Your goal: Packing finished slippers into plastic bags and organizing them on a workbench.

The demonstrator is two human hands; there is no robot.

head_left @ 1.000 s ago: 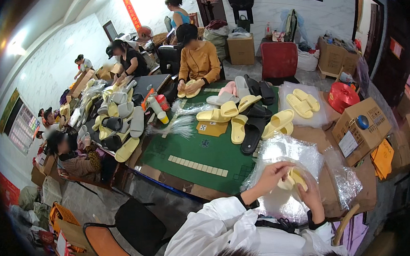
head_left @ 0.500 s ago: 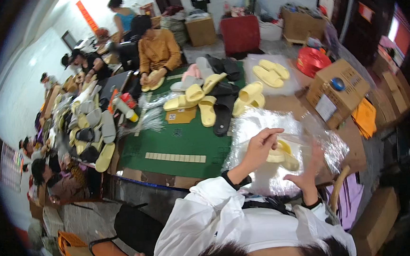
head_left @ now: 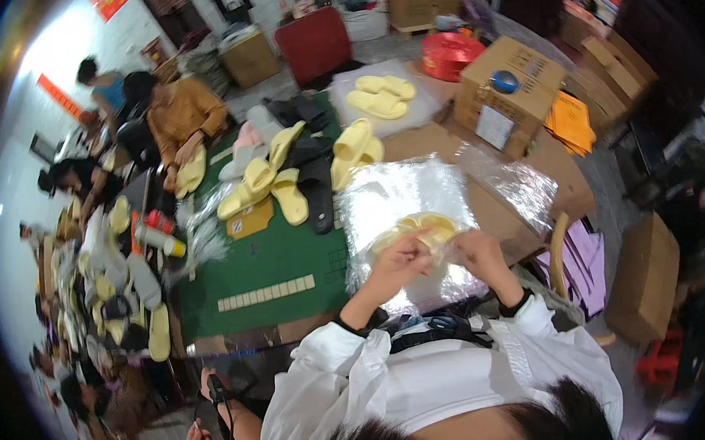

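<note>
While gripping from both sides, left hand (head_left: 402, 259) and right hand (head_left: 475, 252) close together on yellow slipper (head_left: 420, 230); long axis crosswise between them, over clear plastic bags (head_left: 384, 197), left hand slightly nearer.

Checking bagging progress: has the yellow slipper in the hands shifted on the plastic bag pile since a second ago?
Cannot tell. The camera itself swung, and the yellow slipper sits over the plastic bag pile, between left hand and right hand, as before.

Loose yellow slippers (head_left: 284, 180) on green table (head_left: 266, 267), cardboard box (head_left: 511, 94) beside.
</note>
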